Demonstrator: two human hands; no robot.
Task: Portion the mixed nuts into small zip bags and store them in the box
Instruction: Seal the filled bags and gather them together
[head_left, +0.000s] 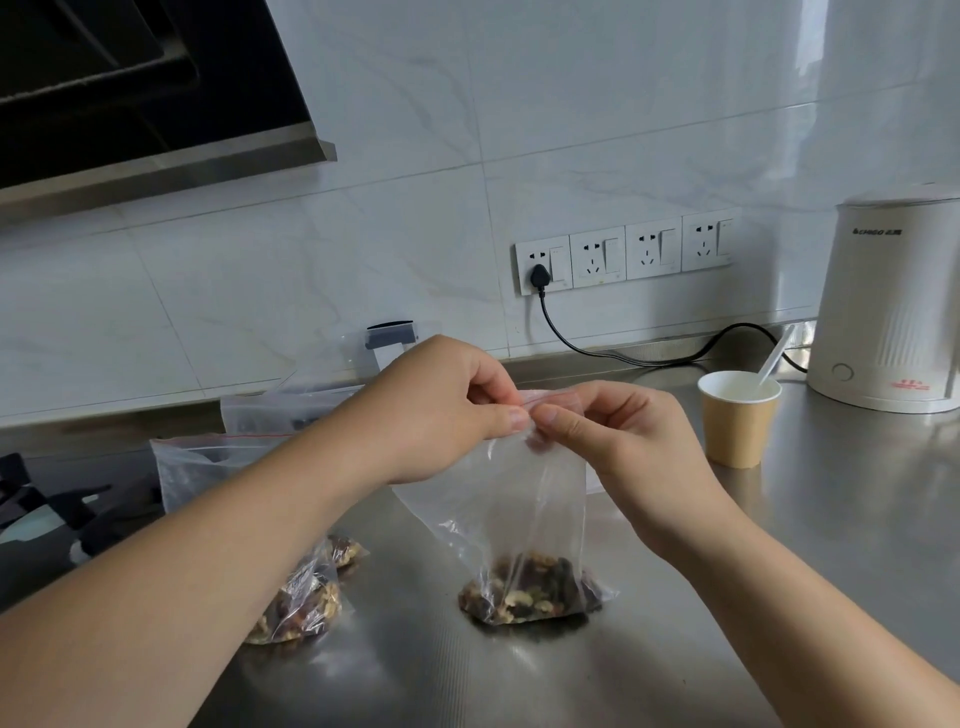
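Observation:
A small clear zip bag (524, 499) stands upright on the steel counter, with mixed nuts (530, 592) heaped in its bottom. My left hand (441, 410) and my right hand (618, 431) both pinch the red-lined zip strip at its top, fingertips touching at the middle. Two other filled nut bags (301, 597) lie on the counter at the left, partly hidden by my left forearm. A larger clear bag (192, 473) stands behind them. No box is in view.
A paper cup (737, 421) with a plastic spoon stands at the right, beside a white kettle (893, 306) whose black cord runs to the wall sockets (623, 257). A range hood (145, 93) hangs at upper left. Dark items lie at the far left edge.

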